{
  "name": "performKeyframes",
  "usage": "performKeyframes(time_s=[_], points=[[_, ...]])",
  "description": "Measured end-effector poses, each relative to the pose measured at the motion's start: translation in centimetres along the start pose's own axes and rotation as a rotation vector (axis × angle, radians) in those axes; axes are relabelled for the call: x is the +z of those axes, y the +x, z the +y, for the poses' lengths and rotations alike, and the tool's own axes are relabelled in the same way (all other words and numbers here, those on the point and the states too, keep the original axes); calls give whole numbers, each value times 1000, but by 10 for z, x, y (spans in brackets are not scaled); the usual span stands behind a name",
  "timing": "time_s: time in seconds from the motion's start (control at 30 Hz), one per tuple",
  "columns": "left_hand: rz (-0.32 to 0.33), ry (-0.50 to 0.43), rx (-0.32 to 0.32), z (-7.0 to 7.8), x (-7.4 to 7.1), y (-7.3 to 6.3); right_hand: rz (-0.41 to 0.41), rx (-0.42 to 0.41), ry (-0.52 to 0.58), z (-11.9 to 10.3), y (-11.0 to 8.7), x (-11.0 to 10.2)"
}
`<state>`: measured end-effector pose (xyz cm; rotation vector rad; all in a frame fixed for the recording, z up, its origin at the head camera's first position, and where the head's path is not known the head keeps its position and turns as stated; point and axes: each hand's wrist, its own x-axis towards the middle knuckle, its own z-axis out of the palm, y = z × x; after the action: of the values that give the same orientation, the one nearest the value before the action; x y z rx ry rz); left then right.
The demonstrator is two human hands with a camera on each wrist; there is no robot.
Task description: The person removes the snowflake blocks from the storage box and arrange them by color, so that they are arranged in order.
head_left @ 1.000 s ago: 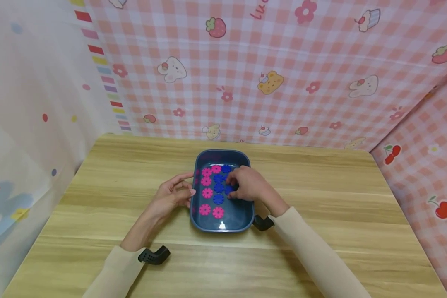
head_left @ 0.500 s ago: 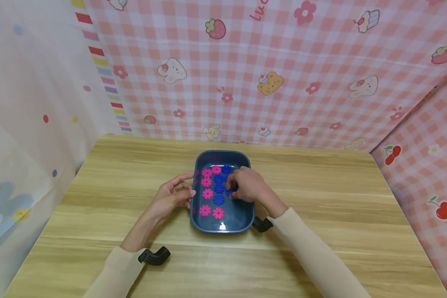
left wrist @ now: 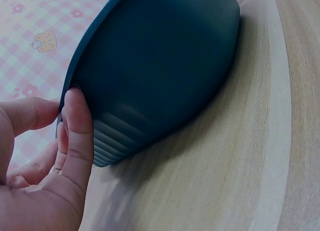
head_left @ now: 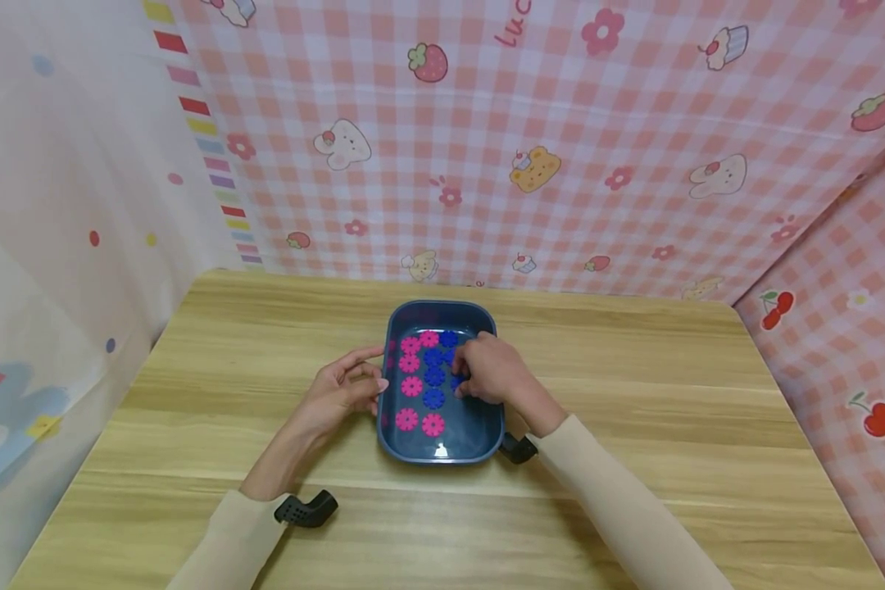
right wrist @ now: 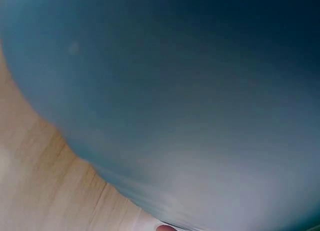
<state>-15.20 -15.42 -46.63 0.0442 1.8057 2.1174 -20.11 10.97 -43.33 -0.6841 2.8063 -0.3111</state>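
A dark blue rectangular tray [head_left: 442, 452] stands on the table in the head view. Inside it lie several pink flower-shaped plastic discs [head_left: 411, 386] on the left and several blue flower-shaped discs [head_left: 433, 399] to their right. My left hand [head_left: 345, 391] pinches the tray's left rim; the left wrist view shows thumb and fingers on either side of that edge. Over the tray's right side, my right hand [head_left: 490, 369] has curled fingers and thumb around a blue disc [head_left: 457, 383], which they partly cover. In the right wrist view the tray's outer wall [right wrist: 165, 106] hides nearly all of that hand.
The wooden table [head_left: 634, 459] extends around the tray. A pink checked cloth [head_left: 487, 115] hangs behind it, with another [head_left: 855, 328] at the right and a pale patterned sheet [head_left: 81, 205] at the left. Black curved pieces [head_left: 306, 509] are on both wrists.
The whole head view shifts slightly downward. Both hands and the tray stay nearly still; the right fingers move very slightly around the blue disc.
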Motion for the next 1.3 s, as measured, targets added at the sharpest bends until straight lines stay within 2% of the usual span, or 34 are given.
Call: performKeyframes(time_s=[0.27, 0.9, 1.13, 1.3], points=[[1, 5, -2, 0, 0, 0, 9, -13, -39, 0, 0, 1], [-5, 6, 3, 0, 0, 0, 48, -21, -29, 0, -1, 6], [-4, 10, 0, 0, 0, 0, 0, -74, 50, 3, -1, 1], [-2, 10, 3, 0, -1, 0, -14, -87, 48, 2, -1, -2]])
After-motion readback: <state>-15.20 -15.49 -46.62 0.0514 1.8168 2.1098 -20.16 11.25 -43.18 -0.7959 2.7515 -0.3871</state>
